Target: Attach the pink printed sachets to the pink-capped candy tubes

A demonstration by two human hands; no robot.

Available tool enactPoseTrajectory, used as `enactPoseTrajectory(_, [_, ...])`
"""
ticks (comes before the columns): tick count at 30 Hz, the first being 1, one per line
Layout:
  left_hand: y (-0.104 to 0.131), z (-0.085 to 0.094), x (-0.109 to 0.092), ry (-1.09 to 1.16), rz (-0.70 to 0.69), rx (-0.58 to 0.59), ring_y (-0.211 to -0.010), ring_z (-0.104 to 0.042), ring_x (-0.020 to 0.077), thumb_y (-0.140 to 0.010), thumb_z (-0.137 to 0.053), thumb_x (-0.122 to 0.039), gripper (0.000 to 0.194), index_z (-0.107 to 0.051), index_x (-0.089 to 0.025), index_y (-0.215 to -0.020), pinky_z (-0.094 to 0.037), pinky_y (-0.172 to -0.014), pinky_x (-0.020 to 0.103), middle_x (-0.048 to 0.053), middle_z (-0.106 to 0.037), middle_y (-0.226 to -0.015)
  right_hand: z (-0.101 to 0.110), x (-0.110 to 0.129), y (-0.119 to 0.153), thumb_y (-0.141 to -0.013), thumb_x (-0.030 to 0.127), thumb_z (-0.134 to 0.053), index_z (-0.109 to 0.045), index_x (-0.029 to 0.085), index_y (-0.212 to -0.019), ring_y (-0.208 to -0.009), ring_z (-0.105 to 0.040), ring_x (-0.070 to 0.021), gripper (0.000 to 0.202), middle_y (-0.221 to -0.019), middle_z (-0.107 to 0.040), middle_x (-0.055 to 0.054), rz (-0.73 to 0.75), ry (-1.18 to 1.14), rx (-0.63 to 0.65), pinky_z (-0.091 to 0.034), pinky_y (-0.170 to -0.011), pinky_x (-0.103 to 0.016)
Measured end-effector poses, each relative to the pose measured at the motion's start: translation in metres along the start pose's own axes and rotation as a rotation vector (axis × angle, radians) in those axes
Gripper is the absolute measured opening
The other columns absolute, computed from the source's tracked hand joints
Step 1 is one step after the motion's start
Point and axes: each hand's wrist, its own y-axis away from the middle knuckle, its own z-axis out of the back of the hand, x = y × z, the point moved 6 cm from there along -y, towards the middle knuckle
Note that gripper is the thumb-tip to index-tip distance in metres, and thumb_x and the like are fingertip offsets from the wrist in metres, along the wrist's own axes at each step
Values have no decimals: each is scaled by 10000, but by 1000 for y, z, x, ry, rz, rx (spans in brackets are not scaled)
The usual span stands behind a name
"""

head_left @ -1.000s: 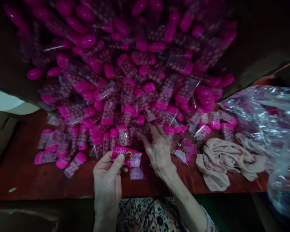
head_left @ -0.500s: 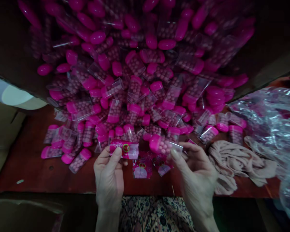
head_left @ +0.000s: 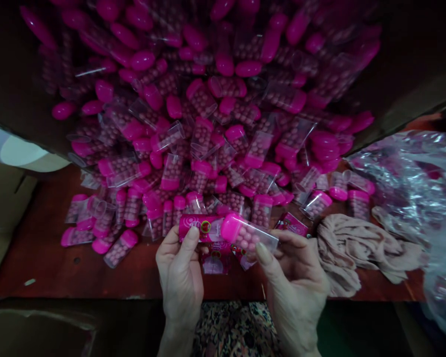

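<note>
Head camera: at the far left lies a flat piece of brown cardboard (head_left: 2, 208), past the left edge of the red-brown wooden table (head_left: 40, 267). On the left part of the table, small clear tubes with pink caps (head_left: 121, 246) lie on their sides, full of little pink balls. They are the near edge of a big heap of the same tubes (head_left: 208, 114), which covers the middle of the table and runs back into the dark.

Near the front edge of the table, in the middle, the left hand (head_left: 180, 280) holds a pink printed sleeve (head_left: 200, 228). The thumb presses on the front of it and the other fingers curl behind, so it is pinched flat. Just under it, more pink printed sleeves (head_left: 215, 260) lie on the table.

The sleeve's right end touches the pink cap of one clear candy tube (head_left: 249, 237). The right hand (head_left: 295, 285) holds this tube above the front edge, with the thumb and curled fingers pinching its clear end. The tube tilts, with the cap end up and to the left.

Right of that hand, a crumpled beige cloth (head_left: 357, 250) lies on the table. At the right edge sits a big, crinkly clear plastic bag (head_left: 423, 198).
</note>
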Motion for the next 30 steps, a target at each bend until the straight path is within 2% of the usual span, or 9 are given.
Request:
enactPoseTrajectory(7, [-5, 2, 7, 57, 120, -6, -505, -590, 73, -618, -760, -221, 128, -687, -151, -697, -446, -450, 149, -11, -694, -644, -1, 1, 1, -670, 193, -739, -613, 221, -884, -645, -699, -157, 250, -773, -699, 3, 25, 23, 8, -588, -621, -269])
enactPoseTrajectory(14, [-7, 4, 8, 27, 139, 37, -524, -588, 78, -627, -758, -234, 128, -687, -148, -689, -464, -484, 167, -4, -688, -646, -1, 1, 1, -672, 219, -741, -612, 211, -889, -615, -665, -142, 252, -741, -665, -2, 57, 96, -18, -570, -568, -260])
enactPoseTrajectory(19, [-6, 1, 10, -19, 171, 39, -534, -589, 93, -592, -776, -230, 154, -686, -139, -678, -456, -468, 179, 16, -694, -662, 2, 5, 1, -651, 173, -749, -626, 214, -891, -643, -644, -120, 272, -785, -635, 0, 140, 98, -78, -555, -603, -235])
enactPoseTrajectory(30, [-10, 5, 16, 74, 246, 19, -533, -610, 114, -625, -744, -192, 127, -635, -144, -671, -465, -463, 205, 3, -681, -631, 0, 11, 4, -674, 125, -718, -623, 234, -899, -711, -640, -145, 268, -851, -613, -9, 210, 112, -33, -566, -656, -286])
